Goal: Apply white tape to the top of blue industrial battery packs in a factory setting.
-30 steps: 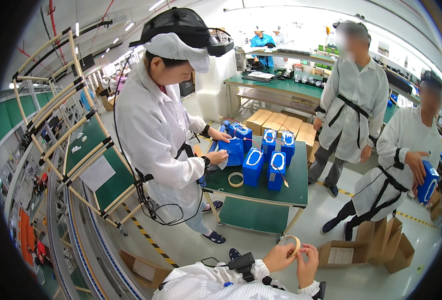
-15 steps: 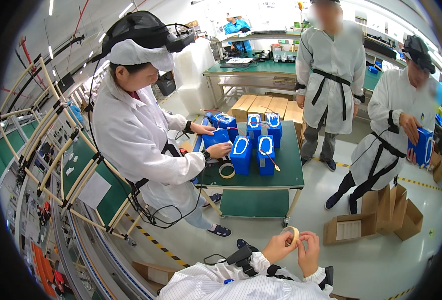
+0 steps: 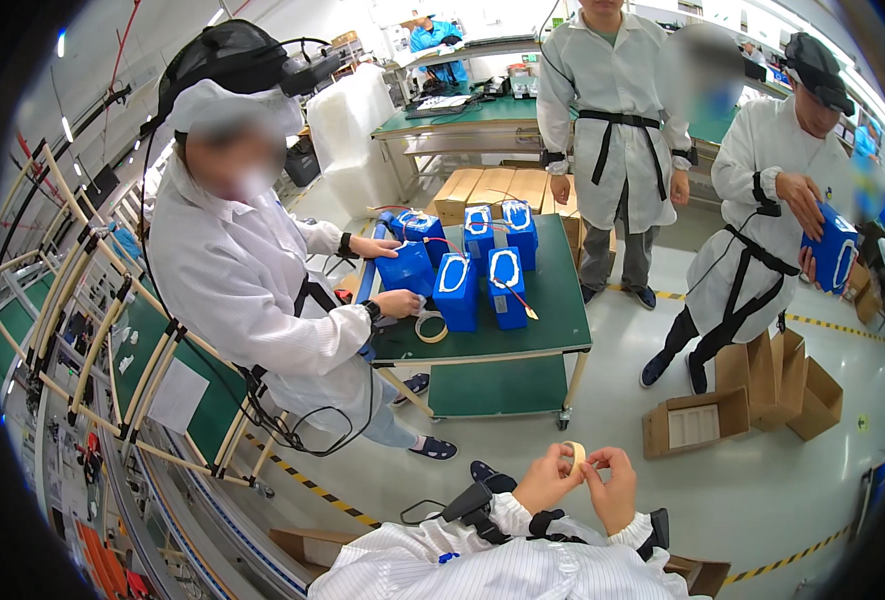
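In front of my body, a small roll of pale yellow tape (image 3: 575,458) is held upright. My left hand (image 3: 544,482) is closed around its left side. My right hand (image 3: 613,490) is closed too, its thumb and fingertips pinching at the roll's right edge; whether a loose tape end is between them is too small to tell. Beyond stands a green-topped cart (image 3: 552,310) with several blue wrapped battery packs (image 3: 455,292), most with a white ring of paste on top and thin red wires. Another tape roll (image 3: 430,327) lies by the cart's near-left corner.
At the cart's left, a co-worker (image 3: 242,270) in white handles one blue pack. Another person (image 3: 612,130) stands behind the cart; a third (image 3: 772,190) holds a blue pack at right. Opened cardboard boxes (image 3: 697,425) sit on the floor. A tube-frame rack (image 3: 177,350) stands left.
My view has shifted a little, moving the cart and people left in the picture. Both my hands stay at the tape roll, which has turned slightly and sits closer between them.
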`<action>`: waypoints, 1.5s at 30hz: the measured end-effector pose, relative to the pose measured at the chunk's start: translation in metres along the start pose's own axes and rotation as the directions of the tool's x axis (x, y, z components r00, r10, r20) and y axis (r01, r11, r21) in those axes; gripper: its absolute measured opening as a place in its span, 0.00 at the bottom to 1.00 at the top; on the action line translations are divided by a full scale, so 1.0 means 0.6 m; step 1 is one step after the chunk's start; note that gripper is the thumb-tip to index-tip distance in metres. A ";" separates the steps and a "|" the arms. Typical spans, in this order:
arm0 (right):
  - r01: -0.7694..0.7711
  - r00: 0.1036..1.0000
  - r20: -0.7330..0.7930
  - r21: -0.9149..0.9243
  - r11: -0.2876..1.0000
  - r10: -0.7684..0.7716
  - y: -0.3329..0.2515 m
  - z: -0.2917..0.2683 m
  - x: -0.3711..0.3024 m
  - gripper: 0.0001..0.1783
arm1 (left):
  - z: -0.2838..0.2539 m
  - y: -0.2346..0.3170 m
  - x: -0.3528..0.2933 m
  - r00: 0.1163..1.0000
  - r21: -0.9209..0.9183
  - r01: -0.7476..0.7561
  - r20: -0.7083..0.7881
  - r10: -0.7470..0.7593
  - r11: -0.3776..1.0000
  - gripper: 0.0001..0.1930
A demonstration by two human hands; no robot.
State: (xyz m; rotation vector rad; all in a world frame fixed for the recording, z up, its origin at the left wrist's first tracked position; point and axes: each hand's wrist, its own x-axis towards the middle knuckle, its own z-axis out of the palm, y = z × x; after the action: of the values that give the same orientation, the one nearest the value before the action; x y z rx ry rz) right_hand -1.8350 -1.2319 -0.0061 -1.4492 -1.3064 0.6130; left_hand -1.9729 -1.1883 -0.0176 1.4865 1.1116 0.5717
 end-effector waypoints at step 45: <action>0.172 0.887 0.430 0.027 0.985 -0.167 -0.055 0.147 -0.028 0.05 | -0.096 -0.069 -0.149 0.925 -0.066 -0.054 -0.379 0.024 0.996 0.14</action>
State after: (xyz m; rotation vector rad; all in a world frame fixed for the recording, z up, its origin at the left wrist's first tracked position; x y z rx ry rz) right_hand -1.9297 -1.2209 -0.0089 -1.2282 -1.7646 0.8411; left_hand -2.0738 -1.2419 -0.0221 1.3672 1.3411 0.9480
